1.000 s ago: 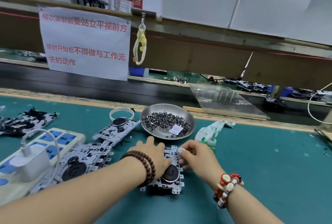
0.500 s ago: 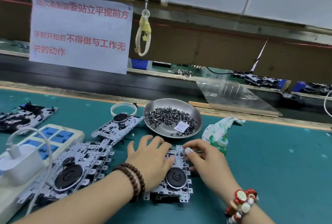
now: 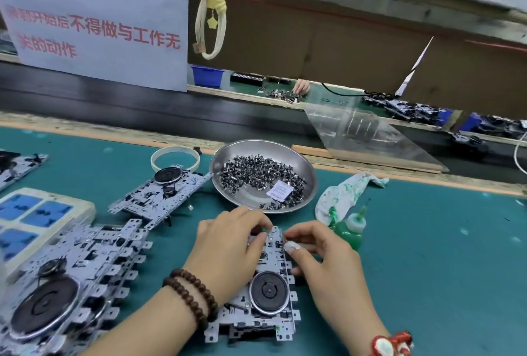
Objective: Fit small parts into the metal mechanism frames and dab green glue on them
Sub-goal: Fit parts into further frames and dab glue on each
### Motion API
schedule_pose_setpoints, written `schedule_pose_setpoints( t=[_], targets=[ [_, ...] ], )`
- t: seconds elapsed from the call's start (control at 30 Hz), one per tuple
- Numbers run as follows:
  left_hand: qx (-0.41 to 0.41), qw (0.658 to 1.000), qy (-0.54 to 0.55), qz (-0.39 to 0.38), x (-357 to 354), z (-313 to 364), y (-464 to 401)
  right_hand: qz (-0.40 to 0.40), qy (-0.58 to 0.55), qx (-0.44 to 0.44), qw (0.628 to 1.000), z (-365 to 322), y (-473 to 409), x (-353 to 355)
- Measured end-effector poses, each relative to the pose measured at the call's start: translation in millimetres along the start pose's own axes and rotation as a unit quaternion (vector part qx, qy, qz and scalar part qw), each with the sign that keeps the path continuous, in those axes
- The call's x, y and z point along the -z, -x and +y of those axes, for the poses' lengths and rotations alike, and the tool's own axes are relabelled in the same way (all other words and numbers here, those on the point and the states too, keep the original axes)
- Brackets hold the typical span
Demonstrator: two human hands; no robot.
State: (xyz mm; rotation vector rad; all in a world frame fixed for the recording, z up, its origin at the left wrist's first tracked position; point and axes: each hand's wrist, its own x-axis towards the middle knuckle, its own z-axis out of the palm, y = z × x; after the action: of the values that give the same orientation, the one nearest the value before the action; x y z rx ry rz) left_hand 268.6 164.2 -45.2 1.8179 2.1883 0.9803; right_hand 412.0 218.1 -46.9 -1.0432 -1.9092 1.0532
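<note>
Frame [image 3: 263, 290]: lying flat, long axis running away from the person.
Left hand [image 3: 228, 250]: fingers pressing frame's far end.
Right hand [image 3: 322, 255]: fingertips pinching there; held part indiscernible.

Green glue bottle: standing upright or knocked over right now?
Upright. The green glue bottle stands on the mat with its nozzle pointing up, behind the right hand, beside the stained rag.

Both hands meet, fingers curled, at the middle of the view.

The left hand [image 3: 228, 250] reaches in from 7 o'clock, palm down, its fingers bent toward 1 o'clock, with 2 loops of brown beads on the wrist. The right hand [image 3: 322, 258] comes from 5 o'clock, thumb and fingertips pinched together and pointing toward 10 o'clock; red and white beads circle its wrist.
</note>
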Motion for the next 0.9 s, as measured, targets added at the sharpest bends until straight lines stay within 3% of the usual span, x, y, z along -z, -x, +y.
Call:
schedule_pose_setpoints(
  t=[0.6,0.9],
  targets=[
    [-0.045,0.998,0.035,-0.007,1.7,-3.8,-0.7,-0.028,-0.001,0.006,1.0,-1.5,-5.2,-3.9],
    [0.006,0.987,0.156,-0.03,4.9,-1.2,-5.1,-0.035,-0.041,0.042,0.998,-5.5,-4.0,-2.7]
  ],
)
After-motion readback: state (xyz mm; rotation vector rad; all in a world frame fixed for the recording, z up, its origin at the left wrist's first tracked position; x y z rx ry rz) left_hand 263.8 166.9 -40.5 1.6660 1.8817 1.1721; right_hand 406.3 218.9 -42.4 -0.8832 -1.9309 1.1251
